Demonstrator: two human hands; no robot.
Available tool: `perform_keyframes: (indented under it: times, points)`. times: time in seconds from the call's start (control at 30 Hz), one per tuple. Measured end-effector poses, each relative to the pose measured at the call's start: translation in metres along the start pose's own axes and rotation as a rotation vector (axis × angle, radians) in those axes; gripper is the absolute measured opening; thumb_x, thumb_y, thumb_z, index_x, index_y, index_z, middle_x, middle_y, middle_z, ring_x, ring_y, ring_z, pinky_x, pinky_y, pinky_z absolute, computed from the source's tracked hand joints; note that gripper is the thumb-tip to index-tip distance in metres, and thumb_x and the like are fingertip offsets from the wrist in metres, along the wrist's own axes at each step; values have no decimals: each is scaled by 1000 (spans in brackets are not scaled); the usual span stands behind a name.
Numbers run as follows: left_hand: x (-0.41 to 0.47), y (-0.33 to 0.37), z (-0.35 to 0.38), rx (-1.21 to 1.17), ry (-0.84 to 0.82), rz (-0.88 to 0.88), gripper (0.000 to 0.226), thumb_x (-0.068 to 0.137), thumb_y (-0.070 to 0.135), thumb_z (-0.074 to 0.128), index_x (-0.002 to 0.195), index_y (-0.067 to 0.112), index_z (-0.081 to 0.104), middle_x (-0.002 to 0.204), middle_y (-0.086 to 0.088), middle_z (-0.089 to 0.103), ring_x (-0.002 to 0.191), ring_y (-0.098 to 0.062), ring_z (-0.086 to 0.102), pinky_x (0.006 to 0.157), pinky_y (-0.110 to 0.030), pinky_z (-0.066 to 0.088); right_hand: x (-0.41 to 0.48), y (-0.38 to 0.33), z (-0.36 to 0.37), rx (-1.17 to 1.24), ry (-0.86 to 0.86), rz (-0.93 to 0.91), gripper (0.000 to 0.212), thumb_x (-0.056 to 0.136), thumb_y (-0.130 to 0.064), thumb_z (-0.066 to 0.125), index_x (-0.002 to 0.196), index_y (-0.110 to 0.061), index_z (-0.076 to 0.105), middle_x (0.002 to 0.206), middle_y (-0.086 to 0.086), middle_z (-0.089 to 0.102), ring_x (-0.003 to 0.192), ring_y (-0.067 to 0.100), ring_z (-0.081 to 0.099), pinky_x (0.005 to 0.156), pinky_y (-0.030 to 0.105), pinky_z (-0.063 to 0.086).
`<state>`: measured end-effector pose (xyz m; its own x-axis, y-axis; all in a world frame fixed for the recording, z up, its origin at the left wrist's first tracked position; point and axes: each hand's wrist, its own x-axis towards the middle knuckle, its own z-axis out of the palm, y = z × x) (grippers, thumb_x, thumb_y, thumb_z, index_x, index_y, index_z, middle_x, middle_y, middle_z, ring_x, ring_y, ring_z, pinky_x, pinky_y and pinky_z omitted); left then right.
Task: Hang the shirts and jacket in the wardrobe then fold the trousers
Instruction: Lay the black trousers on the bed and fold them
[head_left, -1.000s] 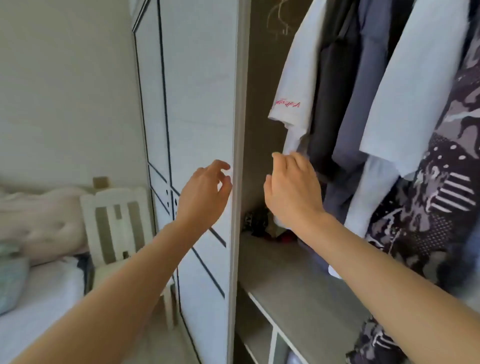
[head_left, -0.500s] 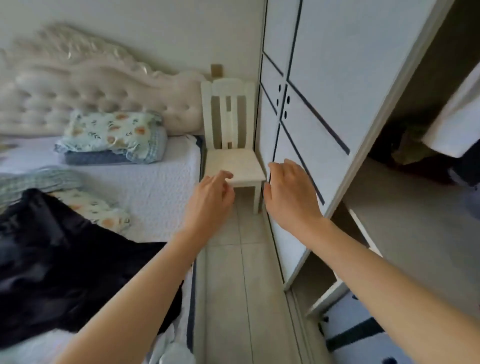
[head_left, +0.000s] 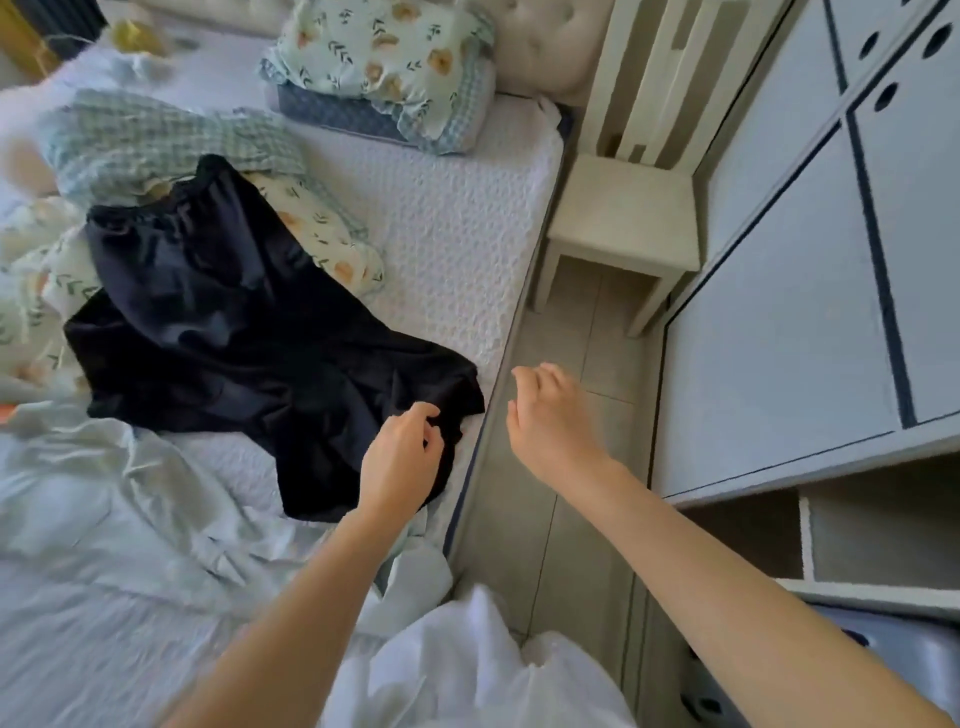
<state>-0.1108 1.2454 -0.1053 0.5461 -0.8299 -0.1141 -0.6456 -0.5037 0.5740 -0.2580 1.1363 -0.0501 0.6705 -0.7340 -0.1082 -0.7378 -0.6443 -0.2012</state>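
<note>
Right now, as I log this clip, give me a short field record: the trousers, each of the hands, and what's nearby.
garment: black trousers spread crumpled on the bed, unfolded
left: left hand over the trousers' near edge, fingers curled, grip unclear
right: right hand above the floor, loosely curled, holding nothing
nearby: chair beside the wardrobe door
stage: folding not yet begun

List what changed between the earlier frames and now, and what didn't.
The view swung from the wardrobe to the bed. The left hand came down onto the black trousers near the bed edge, fingers curled at the cloth; a grip isn't clear. The right hand followed, empty, over the floor. The trousers lie unmoved, as does the chair.
</note>
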Motion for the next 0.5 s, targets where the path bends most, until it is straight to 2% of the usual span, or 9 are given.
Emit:
perform_keyframes:
  times: [0.13, 0.23, 0.33, 0.5]
  points:
    - [-1, -36, 8, -2, 4, -225, 28, 100, 22, 45, 126, 20, 56, 83, 2, 63, 69, -14, 58, 59, -35, 51, 25, 0, 26, 20, -113, -74, 32, 99, -14, 38, 129, -5, 45, 128, 11, 54, 125, 27, 40, 107, 35, 32]
    - [3, -53, 15, -29, 18, -385, 28, 99, 19, 44, 124, 18, 56, 73, 4, 61, 70, -16, 57, 62, -38, 52, 49, 2, 42, 12, -181, -140, 28, 100, -16, 37, 125, -8, 46, 126, 8, 54, 122, 25, 42, 103, 35, 35]
    - [9, -58, 23, -98, 39, -520, 28, 99, 18, 44, 124, 18, 57, 74, 4, 62, 70, -17, 59, 69, -41, 54, 75, 11, 56, -13, -224, -228, 29, 102, -21, 35, 125, -10, 47, 125, 6, 55, 121, 24, 44, 103, 31, 35]
    - [29, -55, 41, -186, 141, -729, 23, 98, 21, 47, 119, 21, 56, 85, 6, 62, 69, -16, 57, 63, -34, 50, 129, 26, 71, -85, -321, -402, 31, 101, -25, 37, 127, -11, 46, 124, 6, 56, 119, 23, 47, 98, 30, 35]
